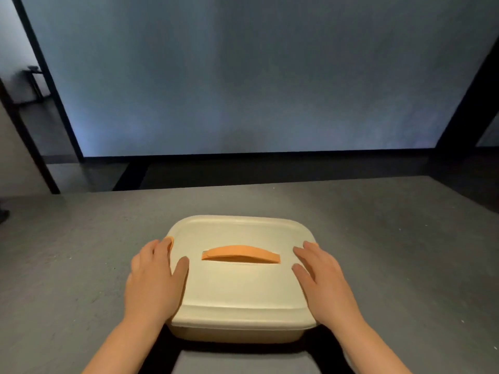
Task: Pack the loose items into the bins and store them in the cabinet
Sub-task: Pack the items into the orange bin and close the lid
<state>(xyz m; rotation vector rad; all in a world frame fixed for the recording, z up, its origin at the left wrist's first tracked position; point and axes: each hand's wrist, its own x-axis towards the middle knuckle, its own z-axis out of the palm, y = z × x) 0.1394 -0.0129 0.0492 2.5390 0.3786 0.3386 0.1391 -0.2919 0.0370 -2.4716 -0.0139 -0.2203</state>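
1. From the head camera, we see a cream bin (240, 290) with its lid (237, 238) on, sitting on the grey tabletop (67, 252) right before us.
2. Our left hand (154, 276) and right hand (324, 279) lie flat on the lid's two ends, fingers straight, grasping nothing.
3. We judge the plastic stiff, smooth and fairly light; the orange handle (240, 254) or the side rims offer the best hold.
4. The contents are hidden, and no cabinet shows.

Cream bin (237, 330) with cream lid (237, 287), plain, no pattern. Orange handle (240, 254) is seen between the hands; an orange clip (170, 242) is seen at the left hand's (154, 279) fingertips. Grey table (67, 265), faintly speckled. Blue-grey panel (243, 76) behind, framed in black.
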